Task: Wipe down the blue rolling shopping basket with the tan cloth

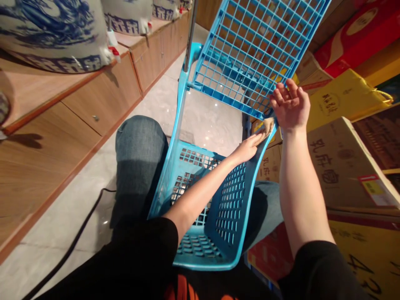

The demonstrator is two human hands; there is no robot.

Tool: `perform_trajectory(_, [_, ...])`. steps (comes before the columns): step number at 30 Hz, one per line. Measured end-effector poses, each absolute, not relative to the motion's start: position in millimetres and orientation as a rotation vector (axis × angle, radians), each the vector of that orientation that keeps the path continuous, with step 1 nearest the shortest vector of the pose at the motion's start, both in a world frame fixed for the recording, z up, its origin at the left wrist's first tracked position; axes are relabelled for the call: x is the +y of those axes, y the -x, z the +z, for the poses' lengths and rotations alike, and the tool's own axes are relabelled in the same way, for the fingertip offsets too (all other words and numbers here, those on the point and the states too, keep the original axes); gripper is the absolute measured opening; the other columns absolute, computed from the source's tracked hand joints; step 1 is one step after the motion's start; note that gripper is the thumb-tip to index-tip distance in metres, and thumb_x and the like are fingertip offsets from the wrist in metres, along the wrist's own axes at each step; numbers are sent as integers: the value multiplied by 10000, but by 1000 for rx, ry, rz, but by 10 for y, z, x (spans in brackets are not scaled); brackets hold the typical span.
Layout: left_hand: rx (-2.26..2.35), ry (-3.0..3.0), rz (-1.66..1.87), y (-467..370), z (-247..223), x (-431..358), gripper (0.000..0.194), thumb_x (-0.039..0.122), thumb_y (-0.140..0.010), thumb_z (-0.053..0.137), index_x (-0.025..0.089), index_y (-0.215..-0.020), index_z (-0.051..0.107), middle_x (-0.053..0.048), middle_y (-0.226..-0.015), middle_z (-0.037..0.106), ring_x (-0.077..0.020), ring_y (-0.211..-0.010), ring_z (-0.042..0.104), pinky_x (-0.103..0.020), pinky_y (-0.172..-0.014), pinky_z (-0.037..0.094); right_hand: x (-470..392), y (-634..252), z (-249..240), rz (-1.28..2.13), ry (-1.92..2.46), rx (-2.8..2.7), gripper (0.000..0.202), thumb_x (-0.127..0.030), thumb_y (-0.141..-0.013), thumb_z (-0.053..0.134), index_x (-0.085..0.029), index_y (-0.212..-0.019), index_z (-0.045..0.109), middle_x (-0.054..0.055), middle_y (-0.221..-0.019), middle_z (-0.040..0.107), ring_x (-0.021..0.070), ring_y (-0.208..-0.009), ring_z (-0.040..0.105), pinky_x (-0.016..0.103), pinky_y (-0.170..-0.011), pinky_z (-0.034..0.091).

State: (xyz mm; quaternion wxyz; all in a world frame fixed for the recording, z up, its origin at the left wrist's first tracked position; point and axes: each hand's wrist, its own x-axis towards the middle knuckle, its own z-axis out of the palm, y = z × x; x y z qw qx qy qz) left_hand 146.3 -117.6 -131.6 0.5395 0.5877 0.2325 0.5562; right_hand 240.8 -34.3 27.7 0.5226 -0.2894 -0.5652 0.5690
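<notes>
A blue plastic shopping basket cart (240, 233) stands between my knees, its slotted basket toward me. My left hand (246, 148) reaches across the basket and presses a tan cloth (267, 126) against the inner side of its right wall, near the top end. Just beyond the cloth, my right hand (291, 106) is raised palm toward me, its fingers loosely curled and apart, with nothing visible in it. Its fingertips are close to the blue grid panel (246, 54), which tilts up from the far end of the basket; whether they touch is unclear.
Wooden cabinets (103, 100) on the left carry large blue-and-white ceramic jars (56, 33). Cardboard boxes (343, 162), a yellow gift bag (346, 100) and a red box (362, 33) crowd the right. A black cable (75, 241) lies on the tiled floor at the left.
</notes>
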Motion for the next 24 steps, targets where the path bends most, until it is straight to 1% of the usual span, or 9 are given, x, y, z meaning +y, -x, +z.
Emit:
perform_trajectory(3, [539, -1497, 1369, -1448, -1141, -1225, 777, 14, -788, 425, 219, -1528, 546, 33, -1701, 336, -176, -1597, 265, -322, -1347, 151, -333, -2402, 279, 1281, 705, -1418, 328, -574, -755, 736, -392, -1027, 733, -32, -1156, 793, 291, -1510, 444, 564, -1288, 308])
perform_trajectory(5, [597, -1467, 1354, -1400, -1154, -1275, 751, 31, -824, 418, 193, -1552, 512, 16, -1694, 354, -177, -1591, 285, -314, -1343, 168, -329, -2396, 282, 1234, 728, -1455, 377, -612, -756, 724, -366, -1041, 738, -16, -1181, 783, 300, -1502, 459, 556, -1271, 347])
perform_trajectory(7, [701, -1385, 1277, -1334, -1254, -1322, 737, 45, -852, 419, 167, -1577, 469, -9, -1677, 387, -182, -1578, 318, -328, -1338, 201, -335, -2392, 284, 1208, 764, -1474, 401, -632, -758, 719, -369, -1061, 730, -19, -1221, 768, 305, -1501, 463, 548, -1249, 392])
perform_trajectory(11, [840, -1272, 1087, -1271, -1399, -1348, 667, 96, -911, 439, 202, -1568, 481, -7, -1621, 476, -219, -1546, 390, -418, -1321, 270, -356, -2395, 274, 1204, 822, -1470, 437, -643, -742, 721, -401, -1105, 693, -32, -1305, 734, 308, -1512, 448, 555, -1199, 468])
perform_trajectory(13, [812, -1273, 1094, -1305, -1336, -1322, 603, 160, -971, 423, 212, -1568, 481, -5, -1617, 482, -210, -1539, 402, -405, -1312, 285, -359, -2396, 266, 1226, 818, -1433, 437, -639, -734, 725, -413, -1106, 681, -41, -1306, 732, 298, -1517, 442, 554, -1185, 488])
perform_trajectory(18, [617, -1388, 1267, -1408, -1155, -1261, 573, 281, -1033, 410, 157, -1592, 438, -31, -1703, 328, -161, -1603, 249, -298, -1329, 163, -343, -2395, 264, 1263, 808, -1358, 445, -627, -693, 745, -425, -1083, 676, -51, -1260, 753, 271, -1540, 408, 540, -1210, 469])
perform_trajectory(20, [642, -1380, 1251, -1382, -1244, -1291, 593, 285, -1036, 396, 117, -1604, 403, -48, -1717, 293, -161, -1612, 216, -294, -1335, 121, -344, -2395, 265, 1269, 801, -1355, 445, -618, -681, 755, -434, -1077, 673, -59, -1266, 751, 268, -1541, 407, 543, -1214, 461])
perform_trajectory(22, [678, -1321, 1204, -1318, -1403, -1350, 623, 295, -1051, 357, 91, -1638, 313, -58, -1735, 235, -168, -1619, 187, -290, -1336, 110, -352, -2397, 262, 1274, 789, -1356, 426, -611, -691, 751, -437, -1073, 672, -67, -1274, 745, 271, -1530, 425, 551, -1201, 472])
perform_trajectory(24, [695, -1241, 1141, -1252, -1548, -1412, 644, 384, -1084, 317, 148, -1674, 217, -18, -1746, 180, -196, -1628, 148, -306, -1338, 133, -358, -2406, 252, 1292, 777, -1350, 401, -604, -715, 736, -435, -1073, 675, -69, -1280, 740, 281, -1514, 449, 563, -1180, 492])
